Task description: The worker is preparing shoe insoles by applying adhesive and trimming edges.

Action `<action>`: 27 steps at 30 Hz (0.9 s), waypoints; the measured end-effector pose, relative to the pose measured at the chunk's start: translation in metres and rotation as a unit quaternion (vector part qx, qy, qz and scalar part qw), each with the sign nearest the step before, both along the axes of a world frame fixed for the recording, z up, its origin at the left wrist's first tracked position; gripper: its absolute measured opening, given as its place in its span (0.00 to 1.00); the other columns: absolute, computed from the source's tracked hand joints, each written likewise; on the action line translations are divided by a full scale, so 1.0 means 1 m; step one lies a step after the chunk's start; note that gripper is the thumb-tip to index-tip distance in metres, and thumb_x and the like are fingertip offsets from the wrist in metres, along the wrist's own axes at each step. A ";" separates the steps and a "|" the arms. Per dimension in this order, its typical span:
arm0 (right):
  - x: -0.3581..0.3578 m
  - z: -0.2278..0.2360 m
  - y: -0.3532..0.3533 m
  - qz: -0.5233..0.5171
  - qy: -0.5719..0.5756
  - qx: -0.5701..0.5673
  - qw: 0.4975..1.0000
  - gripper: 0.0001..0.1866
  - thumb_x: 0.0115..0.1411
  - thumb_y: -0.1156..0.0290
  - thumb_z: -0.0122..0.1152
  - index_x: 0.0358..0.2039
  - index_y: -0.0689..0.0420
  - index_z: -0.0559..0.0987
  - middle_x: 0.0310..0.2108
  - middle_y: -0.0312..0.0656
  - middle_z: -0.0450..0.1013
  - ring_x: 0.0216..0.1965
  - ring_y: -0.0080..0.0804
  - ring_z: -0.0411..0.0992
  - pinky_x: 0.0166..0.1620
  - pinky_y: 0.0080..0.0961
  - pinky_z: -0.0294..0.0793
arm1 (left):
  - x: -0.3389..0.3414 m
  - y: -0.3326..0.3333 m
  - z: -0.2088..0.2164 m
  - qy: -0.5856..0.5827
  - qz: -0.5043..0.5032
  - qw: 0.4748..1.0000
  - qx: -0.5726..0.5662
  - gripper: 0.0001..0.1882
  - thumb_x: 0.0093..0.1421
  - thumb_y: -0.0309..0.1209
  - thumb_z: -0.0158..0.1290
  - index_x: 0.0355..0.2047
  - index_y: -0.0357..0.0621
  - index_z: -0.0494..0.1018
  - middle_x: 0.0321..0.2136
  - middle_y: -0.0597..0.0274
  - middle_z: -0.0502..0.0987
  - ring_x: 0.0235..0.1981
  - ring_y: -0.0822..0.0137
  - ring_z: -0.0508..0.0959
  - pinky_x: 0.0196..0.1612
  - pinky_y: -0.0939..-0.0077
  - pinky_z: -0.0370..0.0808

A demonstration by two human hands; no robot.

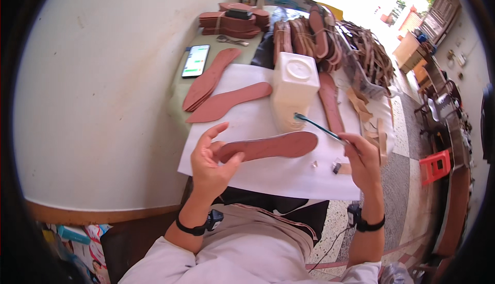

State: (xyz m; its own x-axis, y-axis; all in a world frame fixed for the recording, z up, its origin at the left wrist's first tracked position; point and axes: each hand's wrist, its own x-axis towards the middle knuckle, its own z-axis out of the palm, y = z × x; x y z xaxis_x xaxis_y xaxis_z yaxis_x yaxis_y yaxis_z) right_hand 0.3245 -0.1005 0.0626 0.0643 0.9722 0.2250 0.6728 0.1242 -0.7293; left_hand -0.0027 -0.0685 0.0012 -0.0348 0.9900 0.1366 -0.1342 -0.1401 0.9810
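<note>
Reddish-brown insole (270, 148) sits at the centre of the frame, held out over the white-covered counter (289, 181), its broad rounded end pointing right. From where I stand, the two hands are well apart: the left hand (210, 163) is clamped on the insole's left end, thumb pressed on the upper face and forefinger lifted, while the right hand (363, 155), right of centre, pinches the far end of a thin teal brush (322, 128). The brush slants up to the left, its tip by the lower front of a pale, boxy plastic container (296, 80); whether the tip touches it, I can't tell. Left of the container lie a single insole (232, 101) and, beyond it, a small overlapping pile of insoles (212, 80), with a lit phone (196, 61) just beside. Tied bundles of insoles (227, 24) fill the upper middle. Both wrists wear black bands, and a red stool (435, 167) stands at the right of the frame.
</note>
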 end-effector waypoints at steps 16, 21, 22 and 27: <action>0.036 -0.037 0.042 0.063 -0.124 0.023 0.990 0.09 0.59 0.74 0.65 0.40 0.62 0.84 0.34 0.49 0.80 0.38 0.44 0.79 0.42 0.34 0.78 | 0.006 0.009 -0.010 -0.113 -0.047 0.992 -0.013 0.35 0.54 0.09 0.58 0.62 0.33 0.63 0.36 0.54 0.84 0.39 0.71 0.83 0.47 0.77 0.80; 0.079 -0.010 0.019 -0.076 -0.100 0.060 0.990 0.08 0.60 0.77 0.64 0.41 0.63 0.84 0.34 0.48 0.81 0.32 0.36 0.79 0.37 0.26 0.78 | 0.009 0.014 -0.018 -0.096 -0.063 0.993 -0.012 0.37 0.54 0.09 0.58 0.63 0.33 0.60 0.35 0.55 0.84 0.39 0.72 0.83 0.47 0.78 0.79; 0.089 -0.012 0.013 -0.100 -0.099 0.052 0.989 0.08 0.61 0.77 0.64 0.40 0.63 0.85 0.32 0.47 0.81 0.31 0.33 0.79 0.36 0.25 0.77 | 0.010 0.013 -0.018 -0.085 -0.065 0.994 -0.007 0.38 0.53 0.09 0.59 0.64 0.33 0.59 0.35 0.55 0.84 0.39 0.71 0.83 0.46 0.79 0.78; 0.125 -0.028 -0.027 -0.206 -0.081 -0.007 0.975 0.07 0.62 0.77 0.63 0.39 0.65 0.85 0.26 0.43 0.80 0.27 0.23 0.77 0.33 0.22 0.75 | 0.017 0.011 -0.012 -0.031 -0.076 0.997 -0.002 0.38 0.51 0.09 0.59 0.62 0.34 0.60 0.34 0.56 0.83 0.39 0.71 0.82 0.46 0.78 0.78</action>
State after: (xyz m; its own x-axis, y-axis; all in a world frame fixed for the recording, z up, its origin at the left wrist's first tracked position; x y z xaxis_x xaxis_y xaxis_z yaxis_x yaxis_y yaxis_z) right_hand 0.4499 -0.1272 0.0347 0.4150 0.8744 0.2514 0.7700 -0.1904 -0.6090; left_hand 0.0142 -0.0570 -0.0109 0.1073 0.9851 0.1347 -0.2134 -0.1095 0.9708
